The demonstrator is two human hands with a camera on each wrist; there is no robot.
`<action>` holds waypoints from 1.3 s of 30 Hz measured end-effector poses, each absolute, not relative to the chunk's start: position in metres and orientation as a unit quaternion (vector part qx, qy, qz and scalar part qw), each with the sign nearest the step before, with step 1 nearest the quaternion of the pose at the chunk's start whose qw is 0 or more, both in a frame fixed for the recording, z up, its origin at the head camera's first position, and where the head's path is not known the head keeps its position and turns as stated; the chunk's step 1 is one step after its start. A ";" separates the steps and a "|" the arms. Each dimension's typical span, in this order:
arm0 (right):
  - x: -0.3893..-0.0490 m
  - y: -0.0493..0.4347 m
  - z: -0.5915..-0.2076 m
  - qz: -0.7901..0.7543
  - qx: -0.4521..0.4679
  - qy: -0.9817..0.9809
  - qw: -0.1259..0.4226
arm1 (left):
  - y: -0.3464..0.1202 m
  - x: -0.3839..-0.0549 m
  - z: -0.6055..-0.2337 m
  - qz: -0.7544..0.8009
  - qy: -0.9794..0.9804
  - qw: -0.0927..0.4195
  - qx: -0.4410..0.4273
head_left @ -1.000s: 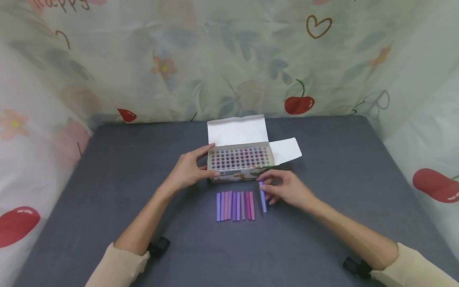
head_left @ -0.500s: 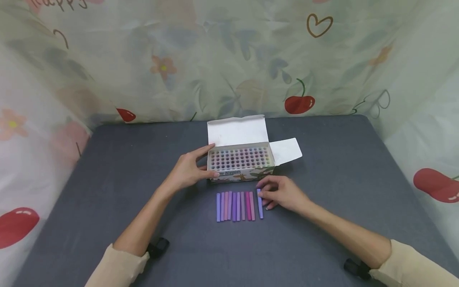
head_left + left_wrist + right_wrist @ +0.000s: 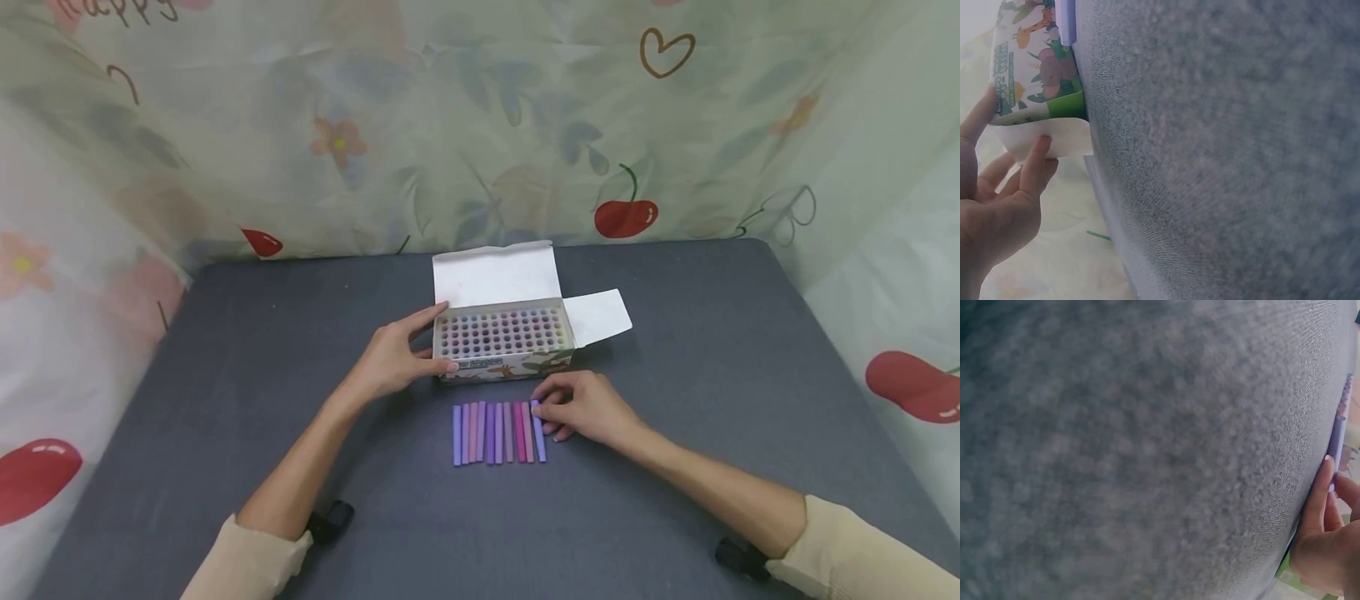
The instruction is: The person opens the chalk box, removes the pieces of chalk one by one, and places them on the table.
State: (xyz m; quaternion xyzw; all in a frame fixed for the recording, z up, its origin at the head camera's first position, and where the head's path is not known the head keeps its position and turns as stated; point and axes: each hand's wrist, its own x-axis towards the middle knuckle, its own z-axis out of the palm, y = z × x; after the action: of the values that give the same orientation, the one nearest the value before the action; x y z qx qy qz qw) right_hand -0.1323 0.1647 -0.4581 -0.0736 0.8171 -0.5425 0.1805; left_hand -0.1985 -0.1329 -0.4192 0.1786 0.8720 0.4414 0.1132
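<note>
An open white chalk box (image 3: 504,368) with animal prints holds a grid of round-ended sticks. My left hand (image 3: 393,354) holds its left end, thumb at the front corner and index finger at the back corner; in the left wrist view its fingers lie by a pale flap (image 3: 1054,137). In front of the box lies a row of purple and pink chalk sticks (image 3: 490,433). My right hand (image 3: 592,408) pinches the upper end of a lavender chalk stick (image 3: 539,437) at the row's right end. In the right wrist view, this chalk (image 3: 1337,444) shows between thumb and fingers.
A dark grey cloth covers the table (image 3: 630,517). The box's lid (image 3: 495,277) stands raised at the back, and a side flap (image 3: 597,317) sticks out to the right. A printed curtain (image 3: 480,125) hangs behind the table.
My right hand has moved left and slightly toward the person, bringing the lavender chalk from apart to beside the row. The left hand has stayed on the box.
</note>
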 end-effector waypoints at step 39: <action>-0.138 0.174 -0.431 -0.377 -0.214 0.894 0.118 | -0.141 -0.191 -0.414 0.327 0.918 0.058 0.216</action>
State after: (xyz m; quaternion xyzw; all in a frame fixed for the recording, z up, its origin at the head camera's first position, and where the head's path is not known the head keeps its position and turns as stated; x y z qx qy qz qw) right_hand -0.1377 0.1739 -0.4308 -0.2140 0.8935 -0.3767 0.1179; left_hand -0.1907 -0.1411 -0.4143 0.2155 0.9181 0.3275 0.0575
